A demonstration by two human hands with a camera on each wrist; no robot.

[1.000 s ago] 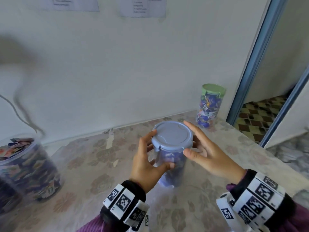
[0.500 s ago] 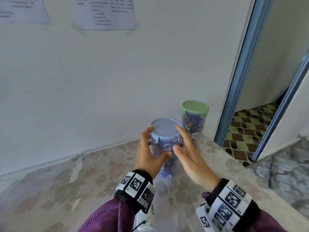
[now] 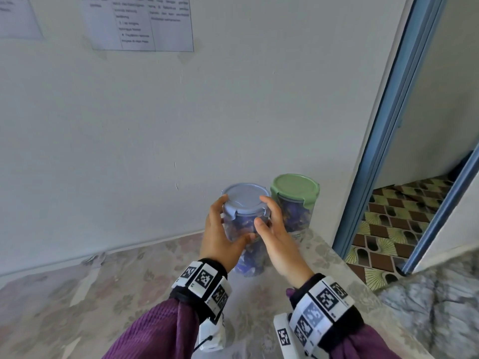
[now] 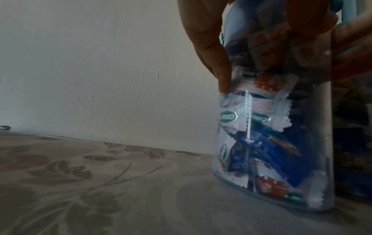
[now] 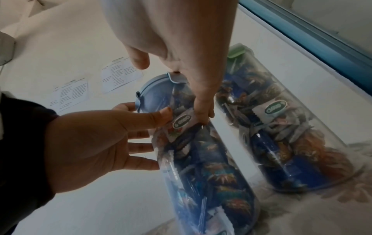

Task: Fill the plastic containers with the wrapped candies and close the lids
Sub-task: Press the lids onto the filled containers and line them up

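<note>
By wall, L hand [image 3: 220, 238] grips blue-lidded container [image 3: 246, 229]; R hand [image 3: 276, 234] prob. touching.

Two clear candy-filled containers, upright, just beside each other: blue-lidded [image 3: 245, 203], green-lidded [image 3: 295, 189], both closed.

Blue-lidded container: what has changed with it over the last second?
The clear plastic container with the blue lid has been carried away from the person, toward the wall, and now stands right beside the green-lidded container. The left hand keeps its grip on the body and the right hand stays on the other side. Both lids remain on.
</note>
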